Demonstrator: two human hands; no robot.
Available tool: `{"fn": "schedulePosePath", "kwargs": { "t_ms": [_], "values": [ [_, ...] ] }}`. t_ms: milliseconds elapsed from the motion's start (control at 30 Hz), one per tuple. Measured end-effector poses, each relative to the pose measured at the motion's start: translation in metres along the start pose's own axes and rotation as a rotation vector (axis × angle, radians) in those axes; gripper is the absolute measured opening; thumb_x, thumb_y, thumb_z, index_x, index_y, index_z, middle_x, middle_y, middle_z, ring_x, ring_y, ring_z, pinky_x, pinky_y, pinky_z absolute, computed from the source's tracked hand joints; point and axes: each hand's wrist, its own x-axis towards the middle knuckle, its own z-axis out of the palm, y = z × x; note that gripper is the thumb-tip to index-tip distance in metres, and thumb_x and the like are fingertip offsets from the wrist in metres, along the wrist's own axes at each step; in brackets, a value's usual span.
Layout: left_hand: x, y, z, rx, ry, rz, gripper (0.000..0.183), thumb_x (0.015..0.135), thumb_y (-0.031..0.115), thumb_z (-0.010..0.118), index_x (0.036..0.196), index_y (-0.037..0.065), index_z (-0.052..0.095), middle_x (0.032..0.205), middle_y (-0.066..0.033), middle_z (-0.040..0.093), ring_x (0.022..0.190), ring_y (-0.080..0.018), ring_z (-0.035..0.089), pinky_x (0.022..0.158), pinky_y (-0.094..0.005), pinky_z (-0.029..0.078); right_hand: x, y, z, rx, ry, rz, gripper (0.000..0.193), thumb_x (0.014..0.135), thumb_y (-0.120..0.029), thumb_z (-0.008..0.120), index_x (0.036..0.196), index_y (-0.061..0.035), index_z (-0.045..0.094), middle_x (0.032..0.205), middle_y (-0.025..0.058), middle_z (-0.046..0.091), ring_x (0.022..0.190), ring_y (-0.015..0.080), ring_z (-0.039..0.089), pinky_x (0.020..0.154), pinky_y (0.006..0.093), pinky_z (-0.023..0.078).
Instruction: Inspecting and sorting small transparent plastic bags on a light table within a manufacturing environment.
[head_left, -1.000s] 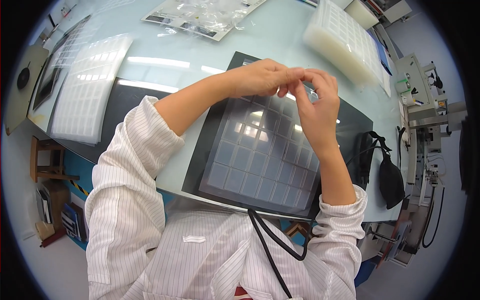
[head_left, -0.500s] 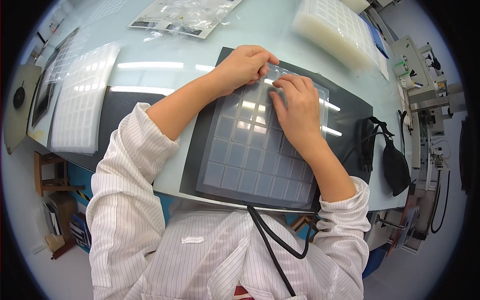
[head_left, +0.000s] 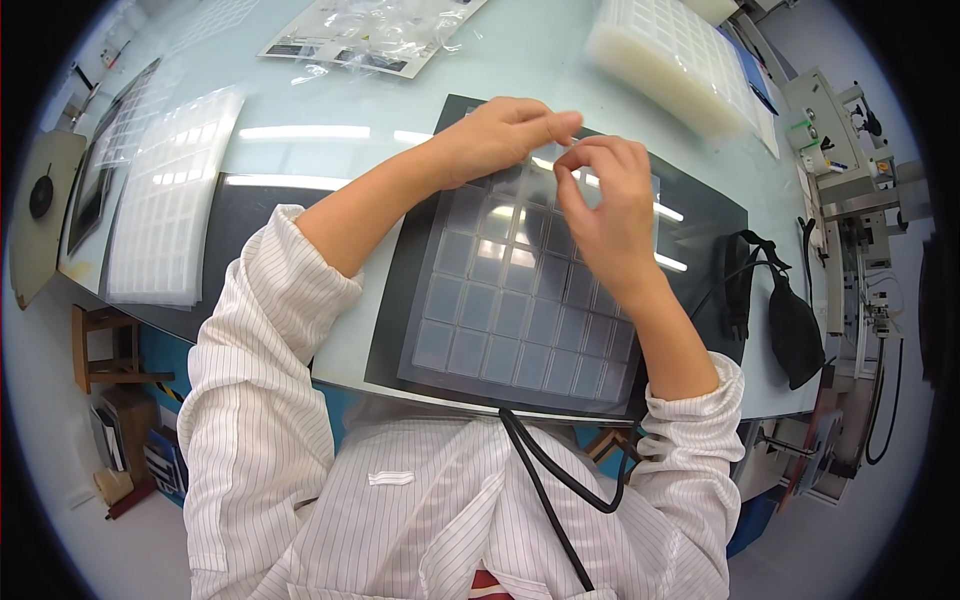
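In front of me a clear plastic tray [head_left: 490, 315] with rows of rectangular pockets lies flat on a black mat [head_left: 395, 320]. Over its far edge is my left hand [head_left: 510, 137], its fingers curled and its thumb pressed forward. My right hand [head_left: 612, 205] is just to the right, thumb and forefinger brought together in a pinch close to the left fingertips. Whatever the two hands pinch is too small or see-through to make out. The hands cover part of the far pockets.
Stacked clear trays stand at the left [head_left: 170, 195] and the far right [head_left: 670, 65]. Clear plastic bags [head_left: 375, 35] lie at the back. A black strapped pouch [head_left: 792, 325] with a cord sits by the right edge. A black cable [head_left: 540, 470] hangs in front of me.
Both hands have shifted slightly right. My left thumb now points toward the right fingers, and the right thumb and forefinger have come closer together.
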Motion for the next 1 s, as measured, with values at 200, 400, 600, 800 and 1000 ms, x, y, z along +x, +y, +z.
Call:
{"fn": "schedulePosePath", "kwargs": {
  "t_ms": [200,400,600,800,1000],
  "values": [
    [-0.008,0.0,0.008,-0.005,-0.242,0.052,0.034,0.102,0.034,0.05,0.093,0.005,0.066,0.068,0.0044,0.047,0.06,-0.0038,0.039,0.053,-0.0204,0.032,-0.008,0.011,-0.016,0.037,0.011,0.14,0.008,0.082,-0.004,0.069,0.09,-0.0026,0.067,0.098,0.0074,0.065,0.097,0.0269,0.056,0.085,0.0378,0.045],
    [-0.006,-0.005,0.012,-0.205,-0.005,-0.114,0.029,0.104,0.026,0.045,0.093,0.004,0.061,0.072,0.0024,0.053,0.058,-0.0048,0.045,0.05,-0.0183,0.036,-0.025,0.011,-0.007,-0.134,-0.108,0.025,0.011,0.08,-0.005,0.069,0.091,-0.0036,0.068,0.1,0.0076,0.065,0.099,0.028,0.057,0.085,0.0385,0.045],
    [-0.004,-0.006,0.011,-0.201,-0.021,-0.134,0.027,0.104,0.021,0.043,0.107,0.003,0.062,0.073,0.0027,0.051,0.059,-0.0052,0.044,0.05,-0.0191,0.035,-0.025,0.012,-0.006,-0.184,-0.032,0.023,0.012,0.079,-0.006,0.07,0.091,-0.0042,0.068,0.1,0.0059,0.065,0.1,0.0271,0.057,0.086,0.0387,0.044],
    [-0.006,-0.003,0.011,-0.207,-0.008,-0.129,0.03,0.103,0.019,0.042,0.122,0.002,0.06,0.073,0.0034,0.047,0.061,-0.0049,0.041,0.05,-0.0189,0.032,-0.027,0.014,-0.005,-0.178,-0.092,0.006,0.012,0.079,-0.006,0.071,0.09,-0.0048,0.068,0.1,0.0048,0.066,0.101,0.0261,0.057,0.085,0.0378,0.043],
    [-0.006,-0.003,0.011,-0.217,-0.025,-0.116,0.03,0.099,0.013,0.042,0.121,-0.002,0.056,0.072,0.0018,0.049,0.059,-0.0067,0.043,0.051,-0.0208,0.036,-0.026,0.013,-0.006,-0.209,-0.083,-0.017,0.01,0.079,-0.007,0.071,0.088,-0.0053,0.068,0.098,0.0044,0.066,0.102,0.0257,0.057,0.084,0.038,0.043]
  ]
}}
